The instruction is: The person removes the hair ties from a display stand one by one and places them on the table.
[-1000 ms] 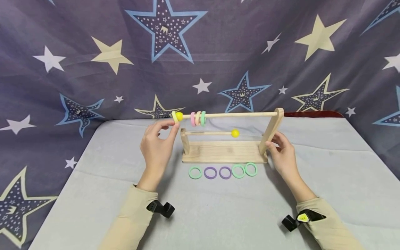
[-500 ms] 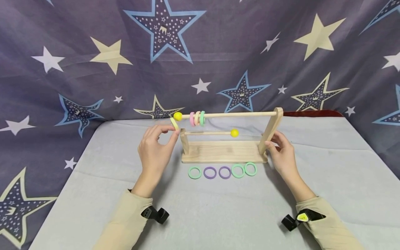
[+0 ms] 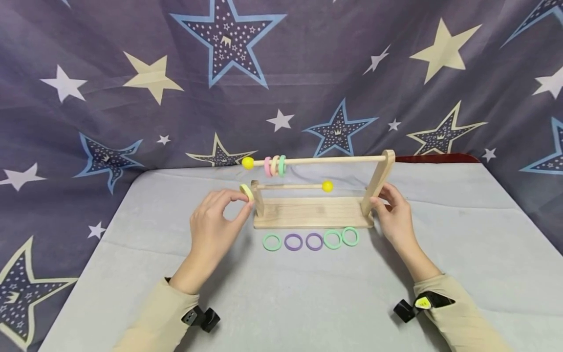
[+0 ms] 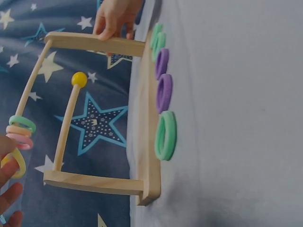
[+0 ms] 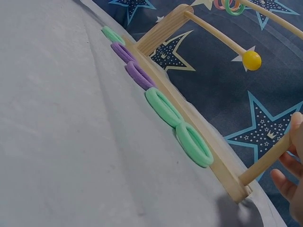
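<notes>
My left hand (image 3: 213, 225) pinches a yellow hair tie (image 3: 247, 192) between thumb and fingertips, left of the wooden stand's short post and below the upper rod's yellow ball (image 3: 248, 163). On that upper rod (image 3: 334, 160) hang a pink hair tie (image 3: 268, 167), a peach one and a green one. My right hand (image 3: 393, 215) grips the stand's tall post (image 3: 378, 183) near its foot. The lower rod (image 3: 290, 186), bare, ends in another yellow ball (image 3: 327, 186). In the left wrist view the yellow tie (image 4: 20, 163) shows at the left edge beside my fingers.
In front of the stand's base (image 3: 314, 220) lies a row of green and purple hair ties (image 3: 293, 242), the two rightmost green ones touching. A grey cloth (image 3: 308, 298) covers the table. Behind it hangs a star-patterned curtain (image 3: 308, 88).
My left hand has brought the yellow hair tie off the upper rod's ball end and down beside the short post. My right hand keeps its grip on the tall post.
</notes>
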The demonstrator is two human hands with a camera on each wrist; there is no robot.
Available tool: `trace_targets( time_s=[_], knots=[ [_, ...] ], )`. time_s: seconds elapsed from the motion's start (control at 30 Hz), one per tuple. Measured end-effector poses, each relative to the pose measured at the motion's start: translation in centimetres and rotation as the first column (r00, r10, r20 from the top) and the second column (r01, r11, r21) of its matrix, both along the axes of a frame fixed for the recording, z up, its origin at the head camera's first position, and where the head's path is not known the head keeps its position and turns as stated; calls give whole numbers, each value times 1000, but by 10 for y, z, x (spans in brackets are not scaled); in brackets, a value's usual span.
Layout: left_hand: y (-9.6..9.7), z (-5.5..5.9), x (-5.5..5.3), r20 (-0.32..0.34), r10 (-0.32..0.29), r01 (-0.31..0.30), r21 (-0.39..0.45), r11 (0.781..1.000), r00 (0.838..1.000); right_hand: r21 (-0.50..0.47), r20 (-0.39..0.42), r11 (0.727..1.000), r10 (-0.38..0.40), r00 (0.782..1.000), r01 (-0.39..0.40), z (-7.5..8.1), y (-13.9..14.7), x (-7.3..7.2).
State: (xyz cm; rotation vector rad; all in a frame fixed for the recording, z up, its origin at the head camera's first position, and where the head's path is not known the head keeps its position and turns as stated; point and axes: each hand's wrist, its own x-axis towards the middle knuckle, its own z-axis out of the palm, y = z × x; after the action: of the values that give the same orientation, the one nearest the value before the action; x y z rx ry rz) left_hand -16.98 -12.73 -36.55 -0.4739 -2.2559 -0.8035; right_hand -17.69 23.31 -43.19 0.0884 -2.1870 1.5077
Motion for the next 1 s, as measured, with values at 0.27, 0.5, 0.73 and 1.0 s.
trace_targets(
  time_s=[0.27, 0.5, 0.73, 1.0],
  knots=[
    [-5, -4, 4, 43, -57, 62, -111, 992, 997, 4, 7, 1000, 0, 1000, 0, 1, 0, 0],
    [-10, -8, 6, 75, -190, 201, -198, 959, 979, 2, 16, 1000, -1, 1000, 1, 0, -1, 0],
    [-16, -12, 7, 141, -316, 345, -310, 886, 938, 5, 31, 1000, -9, 999, 9, 1, -1, 1],
    [-22, -19, 11, 243, -376, 446, -412, 794, 894, 12, 25, 1000, -4, 1000, 4, 1, -1, 1]
  ],
)
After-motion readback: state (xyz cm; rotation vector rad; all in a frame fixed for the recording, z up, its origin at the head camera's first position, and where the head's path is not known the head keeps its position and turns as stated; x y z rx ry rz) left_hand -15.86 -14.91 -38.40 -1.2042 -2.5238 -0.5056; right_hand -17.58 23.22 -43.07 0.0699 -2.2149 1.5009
